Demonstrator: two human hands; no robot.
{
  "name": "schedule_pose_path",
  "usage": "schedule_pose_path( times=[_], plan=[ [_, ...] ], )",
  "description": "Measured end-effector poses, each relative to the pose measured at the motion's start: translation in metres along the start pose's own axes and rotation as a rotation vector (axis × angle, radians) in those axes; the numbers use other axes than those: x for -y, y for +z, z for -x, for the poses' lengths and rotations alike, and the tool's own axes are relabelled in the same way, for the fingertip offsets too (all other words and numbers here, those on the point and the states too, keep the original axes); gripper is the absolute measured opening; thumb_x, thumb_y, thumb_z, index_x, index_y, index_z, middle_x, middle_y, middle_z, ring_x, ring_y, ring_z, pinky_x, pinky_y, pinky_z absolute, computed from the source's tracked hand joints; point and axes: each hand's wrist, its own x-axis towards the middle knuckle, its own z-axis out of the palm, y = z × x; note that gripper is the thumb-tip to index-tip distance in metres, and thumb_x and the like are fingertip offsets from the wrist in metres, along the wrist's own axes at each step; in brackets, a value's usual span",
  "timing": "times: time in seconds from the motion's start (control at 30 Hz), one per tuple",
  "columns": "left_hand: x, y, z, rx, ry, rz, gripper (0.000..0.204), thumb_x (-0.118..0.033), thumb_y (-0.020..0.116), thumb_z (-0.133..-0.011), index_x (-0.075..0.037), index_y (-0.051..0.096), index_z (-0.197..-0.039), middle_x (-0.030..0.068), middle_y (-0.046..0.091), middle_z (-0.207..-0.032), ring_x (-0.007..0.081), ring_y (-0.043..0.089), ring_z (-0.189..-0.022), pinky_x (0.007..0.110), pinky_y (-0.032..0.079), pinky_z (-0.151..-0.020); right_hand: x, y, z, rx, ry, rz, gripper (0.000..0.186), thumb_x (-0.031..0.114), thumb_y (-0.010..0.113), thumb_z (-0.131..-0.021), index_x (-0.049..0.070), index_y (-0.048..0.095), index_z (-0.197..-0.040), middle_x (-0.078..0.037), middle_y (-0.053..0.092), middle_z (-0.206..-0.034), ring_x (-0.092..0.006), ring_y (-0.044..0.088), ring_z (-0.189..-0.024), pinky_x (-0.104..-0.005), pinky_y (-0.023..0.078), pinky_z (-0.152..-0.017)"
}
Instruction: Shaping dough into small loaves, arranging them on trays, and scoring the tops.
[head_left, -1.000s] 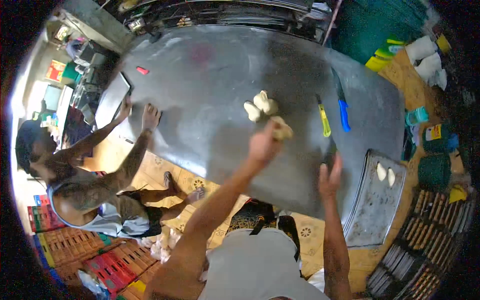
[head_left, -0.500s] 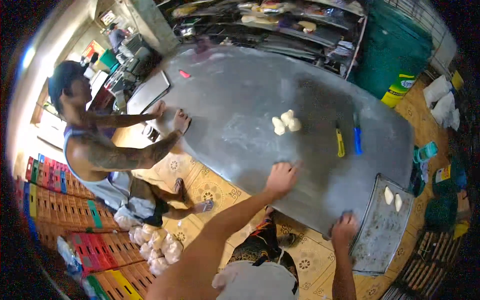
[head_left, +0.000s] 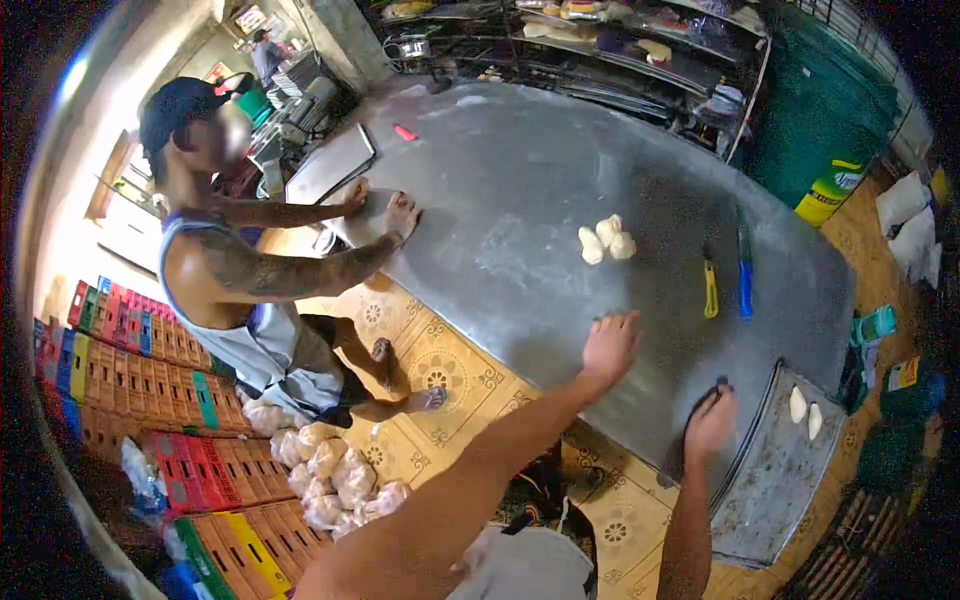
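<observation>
My left hand (head_left: pixel 612 342) rests palm down on the grey metal table (head_left: pixel 520 170), its fingers curled under; anything beneath the palm is hidden. Farther right, near the table's front edge, my right hand (head_left: pixel 712 418) is bent closed beside the tray, with a small dark spot at its fingertips that I cannot make out. Ahead of my left hand sits a cluster of three pale dough pieces (head_left: pixel 608 241). On the worn metal baking tray (head_left: pixel 765 490) at the right, two slim pointed dough pieces (head_left: pixel 806 412) lie side by side.
A yellow cutter (head_left: pixel 711 290) and a blue cutter (head_left: pixel 745 288) lie right of the dough. At the table's left, a co-worker (head_left: pixel 240 260) has both hands on the surface. Stacked crates (head_left: pixel 130 385) and filled plastic bags (head_left: pixel 335 470) stand lower left. Shelves (head_left: pixel 620 60) line the back.
My right hand has moved forward along the tray's side, away from the table's front edge. My left hand stays near the same spot. The whole view has shifted slightly.
</observation>
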Motion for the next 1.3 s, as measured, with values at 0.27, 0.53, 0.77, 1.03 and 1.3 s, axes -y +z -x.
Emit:
schedule_pose_path(
  times=[0.27,0.53,0.77,1.03,1.3],
  plan=[
    [0.063,0.01,0.012,-0.352,0.371,-0.132,0.04,-0.031,0.071,-0.091,-0.007,0.064,-0.123,0.0151,0.069,-0.108,0.0379,0.062,-0.1,0.057,0.05,-0.088,-0.059,0.038,0.044,0.231,0.119,-0.277,0.017,0.015,0.057,-0.103,0.002,0.065,-0.112,-0.021,0.068,-0.1,-0.0427,0.066,-0.092,-0.0526,0.05,-0.076],
    [0.044,0.039,0.002,0.133,0.135,0.267,0.039,-0.025,0.07,-0.093,-0.007,0.063,-0.127,0.0142,0.068,-0.113,0.0348,0.063,-0.114,0.054,0.047,-0.094,-0.111,0.059,0.061,0.336,-0.198,0.039,0.024,0.01,0.056,-0.099,0.0,0.062,-0.121,-0.025,0.067,-0.1,-0.0467,0.064,-0.089,-0.0527,0.051,-0.078],
    [-0.003,0.026,-0.038,-0.129,0.072,0.008,0.04,-0.024,0.068,-0.093,-0.011,0.062,-0.13,0.0162,0.066,-0.125,0.037,0.059,-0.125,0.055,0.045,-0.102,-0.039,0.004,-0.033,0.025,-0.002,-0.225,0.029,0.02,0.053,-0.104,0.0,0.062,-0.123,-0.028,0.066,-0.107,-0.0479,0.062,-0.099,-0.053,0.049,-0.088],
    [0.033,-0.005,-0.025,-0.048,0.269,-0.08,0.037,-0.022,0.065,-0.092,-0.011,0.061,-0.128,0.0133,0.068,-0.12,0.0323,0.062,-0.116,0.052,0.045,-0.096,-0.1,0.07,-0.015,-0.028,-0.072,-0.232,0.03,0.024,0.048,-0.108,0.0,0.064,-0.118,-0.024,0.068,-0.107,-0.0457,0.063,-0.099,-0.0526,0.049,-0.088],
    [0.028,0.002,-0.019,0.23,-0.333,1.081,0.033,-0.024,0.064,-0.096,-0.01,0.063,-0.125,0.0124,0.068,-0.106,0.0306,0.063,-0.1,0.047,0.044,-0.088,-0.105,0.041,0.003,0.086,-0.097,-0.36,0.026,0.02,0.051,-0.105,0.0,0.066,-0.112,-0.023,0.069,-0.098,-0.0442,0.065,-0.092,-0.0508,0.052,-0.083]
  ],
)
